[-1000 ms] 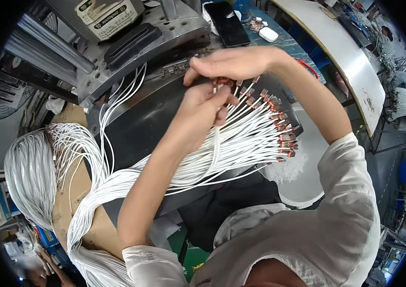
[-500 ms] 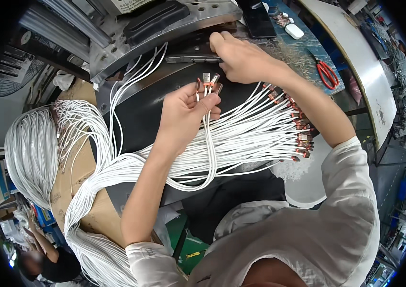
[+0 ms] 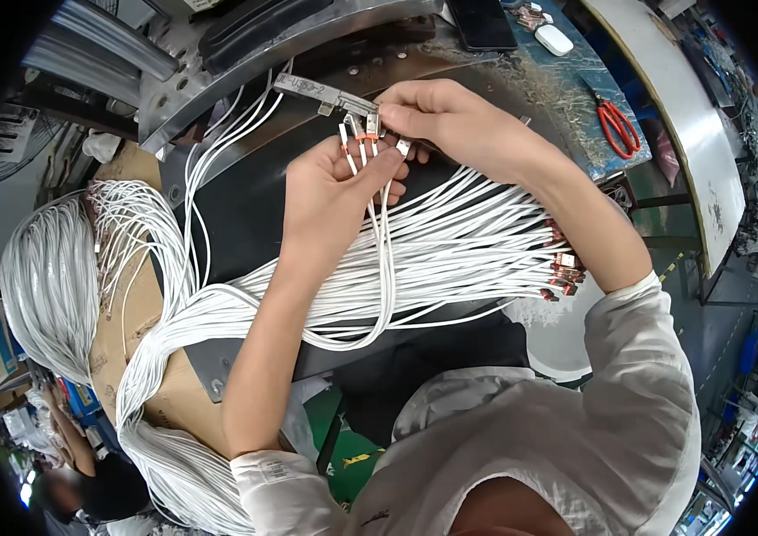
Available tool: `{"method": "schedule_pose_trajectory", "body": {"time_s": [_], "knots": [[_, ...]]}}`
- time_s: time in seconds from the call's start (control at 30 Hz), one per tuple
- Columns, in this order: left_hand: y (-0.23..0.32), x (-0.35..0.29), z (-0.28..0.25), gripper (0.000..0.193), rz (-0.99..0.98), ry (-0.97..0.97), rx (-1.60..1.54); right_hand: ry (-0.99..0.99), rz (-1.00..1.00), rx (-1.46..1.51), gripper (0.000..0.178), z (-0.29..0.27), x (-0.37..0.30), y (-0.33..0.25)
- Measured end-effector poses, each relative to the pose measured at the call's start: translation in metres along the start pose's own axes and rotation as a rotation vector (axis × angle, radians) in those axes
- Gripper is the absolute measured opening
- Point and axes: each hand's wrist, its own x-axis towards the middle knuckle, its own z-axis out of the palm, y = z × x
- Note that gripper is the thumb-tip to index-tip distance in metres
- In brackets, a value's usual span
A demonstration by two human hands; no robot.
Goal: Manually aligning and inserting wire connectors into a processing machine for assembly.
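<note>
My left hand (image 3: 330, 196) is closed round several white cables, pinching them just below their metal plug ends (image 3: 370, 132). Those plugs point away from me, with orange-red parts at their bases. In my right hand (image 3: 446, 121), thumb and fingers grip one end of a narrow grey metal bar (image 3: 321, 93), tilted above the plugs. At least one plug appears to touch the bar's near edge; the fingers partly hide this spot. Beneath both hands, a thick bundle of white cables (image 3: 432, 241) lies across a black surface, its loose plugs (image 3: 565, 268) fanned out at the right.
A heavy metal press (image 3: 352, 31) stands at the far side. Red-handled scissors (image 3: 615, 125), a dark phone (image 3: 483, 25) and a white case (image 3: 554, 39) lie on the blue bench. More coiled cables (image 3: 53, 286) rest on cardboard at the left. A co-worker (image 3: 97, 482) is at lower left.
My right hand has drawn the metal bar away from the press and brought it toward me, over the plugs. My left hand has shifted slightly left, with the cables still in it.
</note>
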Motion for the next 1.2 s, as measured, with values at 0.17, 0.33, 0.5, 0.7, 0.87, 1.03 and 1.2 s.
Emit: {"method": "schedule_pose_trajectory", "body": {"time_s": [0.17, 0.33, 0.5, 0.7, 0.87, 1.03, 1.2], "knots": [[0.005, -0.003, -0.008, 0.022, -0.014, 0.085, 0.116, -0.004, 0.094, 0.010, 0.029, -0.002, -0.005, -0.008], [0.005, -0.008, -0.010, 0.026, -0.097, -0.083, 0.008, 0.075, 0.064, 0.032, 0.028, -0.012, -0.007, -0.008], [0.004, -0.007, -0.003, 0.029, -0.122, 0.001, -0.008, 0.042, 0.005, 0.037, 0.028, -0.009, -0.007, -0.004], [0.014, -0.011, -0.003, 0.030, -0.084, 0.014, 0.122, 0.023, -0.014, 0.037, 0.032, -0.010, -0.007, -0.010], [0.012, -0.012, 0.001, 0.028, -0.067, 0.020, 0.081, 0.036, 0.037, 0.060, 0.029, -0.020, -0.004, -0.009], [0.006, -0.011, 0.004, 0.027, -0.050, 0.058, -0.014, -0.020, -0.006, 0.043, 0.030, -0.015, -0.004, -0.005], [0.010, -0.010, -0.006, 0.041, -0.149, -0.037, -0.002, 0.002, -0.016, -0.012, 0.032, -0.014, -0.006, -0.009]]}}
